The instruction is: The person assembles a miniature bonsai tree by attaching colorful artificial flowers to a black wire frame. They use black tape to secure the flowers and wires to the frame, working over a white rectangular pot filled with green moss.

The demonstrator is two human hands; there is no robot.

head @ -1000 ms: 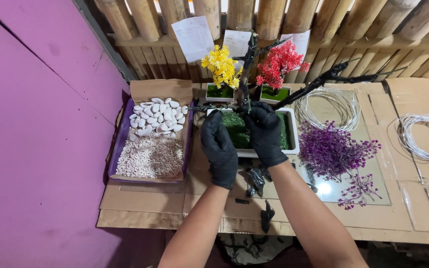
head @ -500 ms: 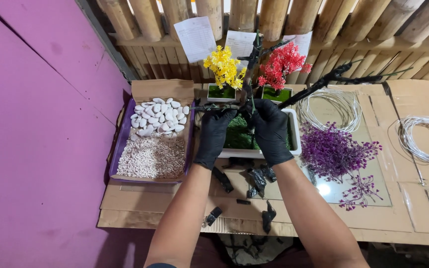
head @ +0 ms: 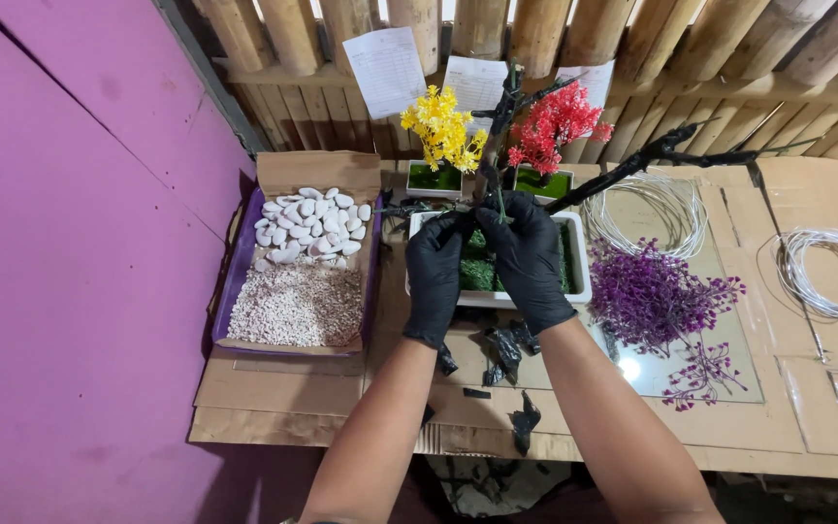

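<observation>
We grasp the black branched trunk (head: 502,146) low on its stem, left hand (head: 435,272) and right hand (head: 528,257) both clenched around it above the white planter (head: 579,277) at the tabletop's middle. It looks light and stiff, its thin twigs probably snappable (best held at the base). Three white paper sheets (head: 386,70) hang on the bamboo wall along the rear edge; a purple-lined cardboard tray (head: 235,291) of pebbles sits near the left edge.

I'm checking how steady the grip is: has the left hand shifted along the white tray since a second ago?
Yes. The left hand has moved left, from the middle of the white tray to its left end.
</observation>
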